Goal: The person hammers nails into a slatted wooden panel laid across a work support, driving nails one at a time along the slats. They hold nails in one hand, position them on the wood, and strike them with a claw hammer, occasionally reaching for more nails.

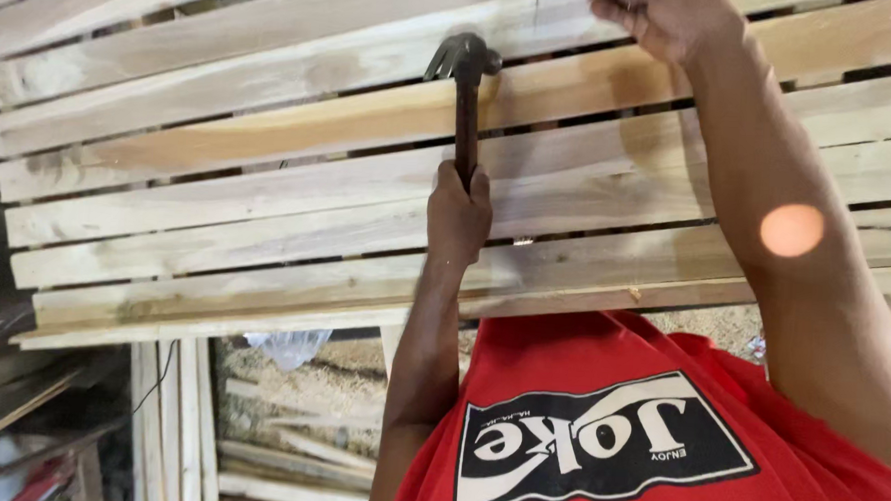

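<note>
Hammer raised against a slatted wood panel

The left hand (459, 213) grips the hammer (464, 76), its head just over 1 slat (270, 138); the right hand (656, 17) is fisted at the panel's top edge. A square, controlled strike seems best, clear of that fist.

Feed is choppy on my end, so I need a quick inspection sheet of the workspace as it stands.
Surface: slatted wooden panel of pale boards with gaps between them.
Job's things: dark claw hammer, head against a slat.
Clutter: loose wood strips on sawdust below; a clear plastic bag.
Hands: left hand grips the hammer handle; right hand is a closed fist on an upper slat, contents hidden.
Cables: a thin dark cord hangs by the lower frame.
Surroundings: stacked scrap timber at lower left.
</note>
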